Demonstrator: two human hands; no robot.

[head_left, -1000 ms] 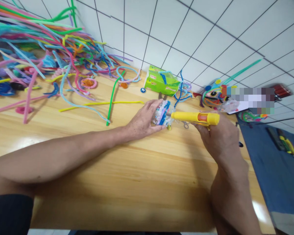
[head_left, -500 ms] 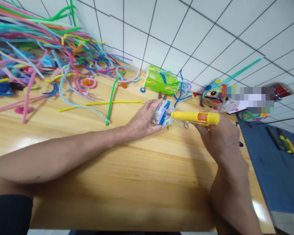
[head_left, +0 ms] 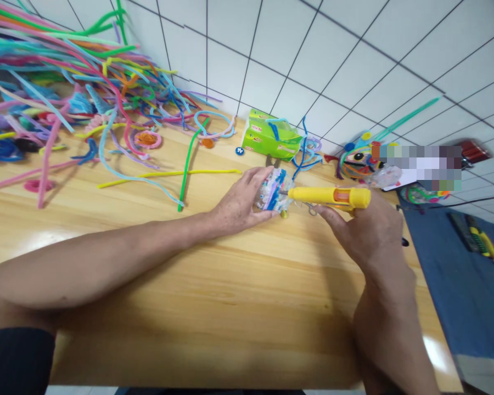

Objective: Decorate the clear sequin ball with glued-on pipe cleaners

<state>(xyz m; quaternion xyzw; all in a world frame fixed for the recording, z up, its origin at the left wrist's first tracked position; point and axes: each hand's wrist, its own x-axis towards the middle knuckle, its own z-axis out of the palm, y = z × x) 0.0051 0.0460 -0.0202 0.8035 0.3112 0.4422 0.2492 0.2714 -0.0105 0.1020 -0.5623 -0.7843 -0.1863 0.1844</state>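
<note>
My left hand (head_left: 241, 200) is closed round the left side of a small clear, lumpy piece (head_left: 275, 192) with blue, lilac and white strips across it; its exact kind is hard to make out. In my right hand (head_left: 368, 225) is a yellow glue gun (head_left: 329, 196), gripped by its handle. The nozzle points left, at or very near the blue strip. Behind the nozzle and my right thumb, scissor handles (head_left: 312, 209) show in part on the table. A small yellow-green bit (head_left: 284, 214) sits just below the piece.
A green tissue pack (head_left: 267, 137) lies by the tiled wall, a blue button (head_left: 239, 151) beside it. Pipe cleaners (head_left: 123, 82) are heaped at the left; a green one (head_left: 193, 164) lies nearer. A decorated craft figure (head_left: 358, 162) stands back right. Tools (head_left: 483, 241) rest on the blue surface.
My right thumb has lifted and straightened away from the glue gun's handle. The glue gun has barely shifted, and my left hand with the piece has stayed in place.
</note>
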